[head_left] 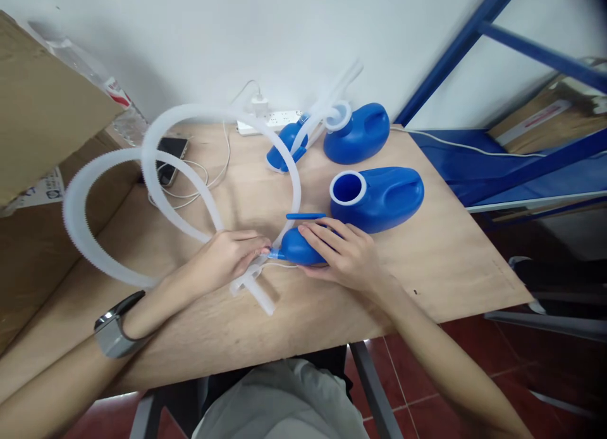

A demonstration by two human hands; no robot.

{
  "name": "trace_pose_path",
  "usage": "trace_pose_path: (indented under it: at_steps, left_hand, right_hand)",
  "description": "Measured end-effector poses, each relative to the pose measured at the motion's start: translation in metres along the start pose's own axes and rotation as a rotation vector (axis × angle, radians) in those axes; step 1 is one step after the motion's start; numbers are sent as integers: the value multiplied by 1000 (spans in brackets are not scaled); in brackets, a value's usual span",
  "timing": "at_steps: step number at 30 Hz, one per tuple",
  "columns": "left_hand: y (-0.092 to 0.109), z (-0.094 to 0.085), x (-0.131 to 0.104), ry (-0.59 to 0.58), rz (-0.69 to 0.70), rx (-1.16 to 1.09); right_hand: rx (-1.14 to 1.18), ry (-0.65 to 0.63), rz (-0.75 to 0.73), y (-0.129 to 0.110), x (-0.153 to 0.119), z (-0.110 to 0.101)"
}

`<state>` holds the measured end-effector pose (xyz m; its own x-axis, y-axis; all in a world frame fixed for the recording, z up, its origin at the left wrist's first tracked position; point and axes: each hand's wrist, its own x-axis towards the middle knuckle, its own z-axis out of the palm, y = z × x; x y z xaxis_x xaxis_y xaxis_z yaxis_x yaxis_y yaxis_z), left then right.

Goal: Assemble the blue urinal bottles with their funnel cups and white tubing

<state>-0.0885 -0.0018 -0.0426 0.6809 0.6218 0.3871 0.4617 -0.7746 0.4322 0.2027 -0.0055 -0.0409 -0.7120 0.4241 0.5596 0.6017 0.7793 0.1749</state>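
Note:
My right hand [344,252] is wrapped over a blue funnel-shaped plastic piece [298,246], whose narrow spout points left. At that spout, the fingers of my left hand [237,252] pinch the end of a translucent ribbed hose [218,110]; how far the two overlap is hidden by the fingers. The hose rises in large loops above the table. A blue flap [306,216] stands above the funnel piece. Below my left hand lies a short, clear tube end with a clip [258,293]. Just behind my right hand, a blue urinal bottle [389,195] lies with its white-rimmed mouth uncovered.
Farther back are a second blue urinal bottle [363,135] with tubing in its mouth and another blue funnel piece [284,148]. A power strip [272,123], a phone [173,157] with a white cable and cardboard boxes [47,110] surround the wooden table [450,262]. A blue rack [455,53] stands right.

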Motion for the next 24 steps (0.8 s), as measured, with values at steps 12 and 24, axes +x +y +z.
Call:
trace_pose_path:
  at_steps: [12,24]
  left_hand:
    - [-1,5,-10,-121,11,-46]
    - [18,7,5,-403,-121,170]
  right_hand:
    - [133,-30,66,3,-3,-4]
    - [14,-7,-17,-5,4,-15]
